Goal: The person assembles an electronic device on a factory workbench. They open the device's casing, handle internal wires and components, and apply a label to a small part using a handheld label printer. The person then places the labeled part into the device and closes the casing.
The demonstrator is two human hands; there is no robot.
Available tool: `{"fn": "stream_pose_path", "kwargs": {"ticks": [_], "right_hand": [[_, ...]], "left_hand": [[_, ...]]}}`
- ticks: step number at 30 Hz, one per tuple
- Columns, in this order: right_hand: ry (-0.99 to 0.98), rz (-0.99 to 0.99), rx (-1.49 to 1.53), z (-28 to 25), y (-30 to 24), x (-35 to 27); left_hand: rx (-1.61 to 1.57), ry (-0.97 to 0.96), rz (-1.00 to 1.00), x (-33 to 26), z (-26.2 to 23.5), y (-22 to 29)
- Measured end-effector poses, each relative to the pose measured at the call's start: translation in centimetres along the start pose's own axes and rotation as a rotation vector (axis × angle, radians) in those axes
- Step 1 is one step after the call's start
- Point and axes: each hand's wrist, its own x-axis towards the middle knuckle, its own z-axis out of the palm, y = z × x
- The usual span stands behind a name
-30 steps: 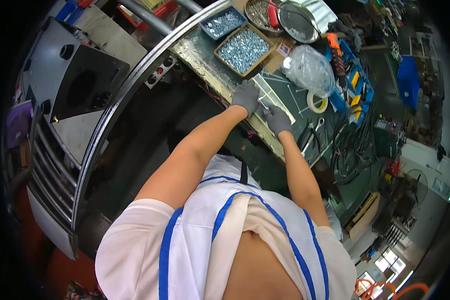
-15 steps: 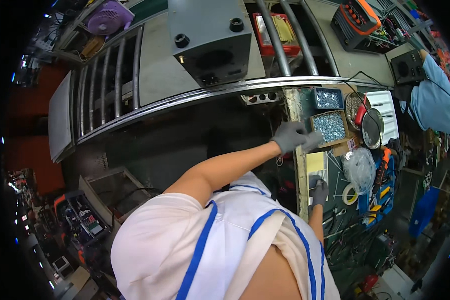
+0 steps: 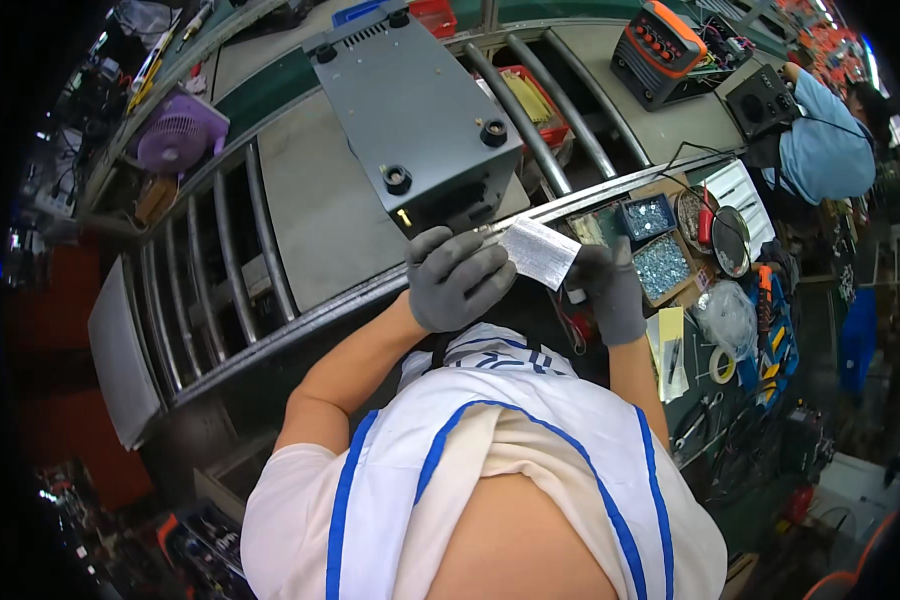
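A thin silver rectangular label sheet (image 3: 538, 252) is spread between my gloved hands, in front of the grey metal case (image 3: 425, 110). My left hand (image 3: 457, 280) is closed at the sheet's left edge, its grey-gloved fingers bent and close together. At the right edge my right hand (image 3: 615, 295), also gloved in grey, grips the sheet; its thumb is partly hidden. The case lies on the conveyor with black round feet (image 3: 397, 180) facing up.
Metal rollers (image 3: 225, 235) flank the case. On the right bench are a carton of small metal fasteners (image 3: 662, 268), yellow paper (image 3: 671, 335), a tape roll (image 3: 722, 366) and a plastic bag (image 3: 725, 317). Farther right, a person in light blue (image 3: 820, 140) sits near another unit.
Both hands have left the right bench and come together before the grey case, now with the silver sheet between them. My view has turned, and my torso faces the conveyor more.
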Motion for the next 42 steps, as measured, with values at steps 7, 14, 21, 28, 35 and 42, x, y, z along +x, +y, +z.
{"fn": "stream_pose_path", "kwargs": {"ticks": [7,14,21,28,35,42], "right_hand": [[-0.353,0.026,-0.063,7.3,-4.1,5.9],[-1.052,-0.432,-0.768,15.4,-12.4,9.6],[-1.046,-0.244,-1.072,18.5,-15.1,13.9],[-0.349,-0.271,-0.487,19.7,-10.3,26.2],[-0.223,-0.359,-0.824,22.1,-6.6,33.5],[-0.243,-0.339,-0.913,22.3,-6.3,34.3]], "left_hand": [[0.037,0.163,0.312,1.0,-4.5,-8.6],[0.042,0.196,0.301,2.5,-4.1,-13.7],[0.321,0.062,0.096,1.7,-3.6,-16.0],[0.156,-0.211,-0.665,-2.4,-3.0,-12.5],[-0.033,-0.399,-0.662,-3.7,0.6,-9.6],[-0.068,-0.337,-0.673,-4.3,0.9,-9.9]]}}
